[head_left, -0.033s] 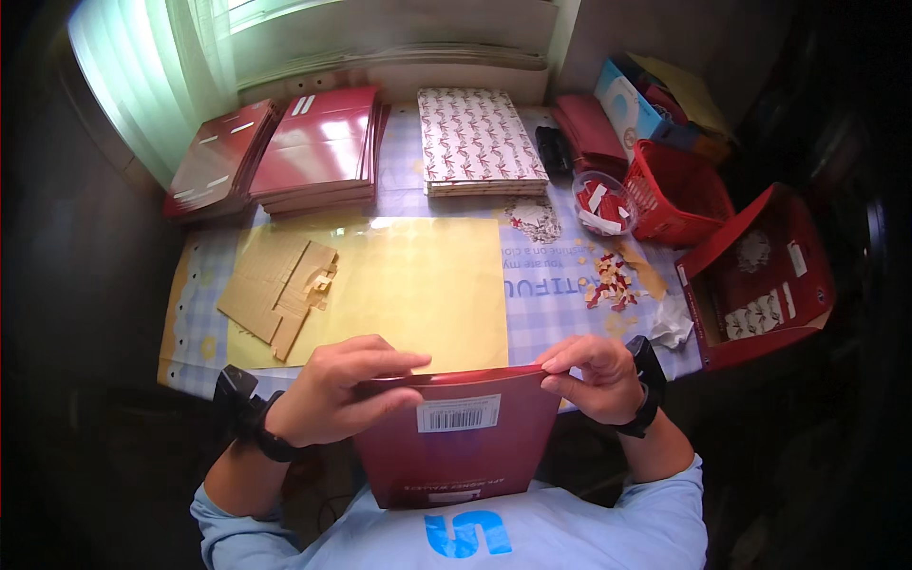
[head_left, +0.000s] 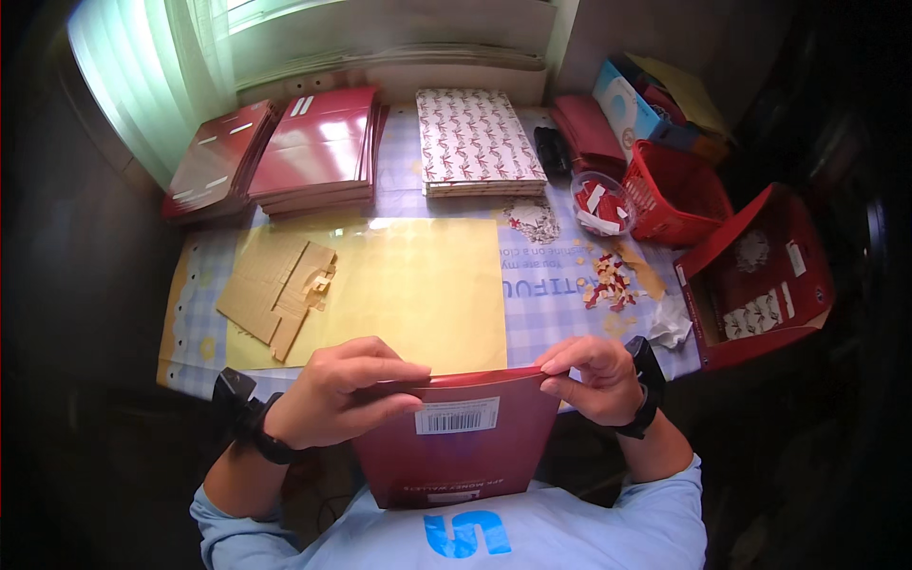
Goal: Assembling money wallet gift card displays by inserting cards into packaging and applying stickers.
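A dark red cardboard box point(head_left: 456, 456), flat in shape with a white barcode label near its upper edge, stands tilted against my light blue shirt at the table's front edge. My left hand point(head_left: 347, 391) grips its upper left corner, the thumb on the labelled face and the fingers over the top edge. At the upper right corner my right hand point(head_left: 598, 378) pinches the edge between thumb and fingers. A narrow red strip shows along the top between both hands. The far side of the box is hidden.
Beyond the box lies a yellow sheet point(head_left: 418, 294) with a folded brown cardboard piece point(head_left: 280, 299). Stacks of red folded cartons point(head_left: 313, 142) and patterned cartons point(head_left: 480, 138) stand behind. Rightward are paper scraps point(head_left: 608, 282), a scrap tub point(head_left: 603, 204), a red basket point(head_left: 674, 195) and an open red box point(head_left: 760, 275).
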Motion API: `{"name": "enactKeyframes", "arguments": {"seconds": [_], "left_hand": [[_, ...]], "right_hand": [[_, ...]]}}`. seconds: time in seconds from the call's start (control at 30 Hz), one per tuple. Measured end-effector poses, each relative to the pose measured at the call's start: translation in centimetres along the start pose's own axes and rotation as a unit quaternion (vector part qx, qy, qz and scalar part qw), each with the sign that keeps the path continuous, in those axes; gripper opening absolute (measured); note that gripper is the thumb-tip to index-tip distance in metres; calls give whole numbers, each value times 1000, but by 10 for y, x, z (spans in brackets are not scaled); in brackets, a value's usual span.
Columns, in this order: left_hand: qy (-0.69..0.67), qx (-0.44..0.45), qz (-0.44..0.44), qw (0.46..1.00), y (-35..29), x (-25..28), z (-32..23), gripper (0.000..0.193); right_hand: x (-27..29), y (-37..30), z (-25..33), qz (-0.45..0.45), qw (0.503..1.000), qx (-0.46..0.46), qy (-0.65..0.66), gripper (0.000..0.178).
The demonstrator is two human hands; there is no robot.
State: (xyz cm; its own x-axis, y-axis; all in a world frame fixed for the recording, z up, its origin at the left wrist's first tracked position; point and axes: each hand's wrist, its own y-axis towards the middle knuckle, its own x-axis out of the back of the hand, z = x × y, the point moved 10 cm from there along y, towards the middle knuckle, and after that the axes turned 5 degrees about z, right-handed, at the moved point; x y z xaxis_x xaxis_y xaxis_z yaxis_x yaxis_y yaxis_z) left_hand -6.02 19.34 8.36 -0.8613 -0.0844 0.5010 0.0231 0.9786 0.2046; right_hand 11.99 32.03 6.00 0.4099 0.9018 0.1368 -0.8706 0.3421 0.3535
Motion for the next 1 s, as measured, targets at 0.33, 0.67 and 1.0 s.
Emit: {"name": "enactKeyframes", "arguments": {"seconds": [0.33,0.67,1.0], "left_hand": [[58,-108,-1,992,-1,9,-51,30],[178,-266,-53,946,-24,20,-133,31],[566,-378,-135,720,-70,-20,-138,31]], "right_hand": [[-3,6,62,50,981,112,-151,27],[-23,-10,159,63,916,261,-299,23],[-51,-16,163,-24,709,299,-639,22]]}}
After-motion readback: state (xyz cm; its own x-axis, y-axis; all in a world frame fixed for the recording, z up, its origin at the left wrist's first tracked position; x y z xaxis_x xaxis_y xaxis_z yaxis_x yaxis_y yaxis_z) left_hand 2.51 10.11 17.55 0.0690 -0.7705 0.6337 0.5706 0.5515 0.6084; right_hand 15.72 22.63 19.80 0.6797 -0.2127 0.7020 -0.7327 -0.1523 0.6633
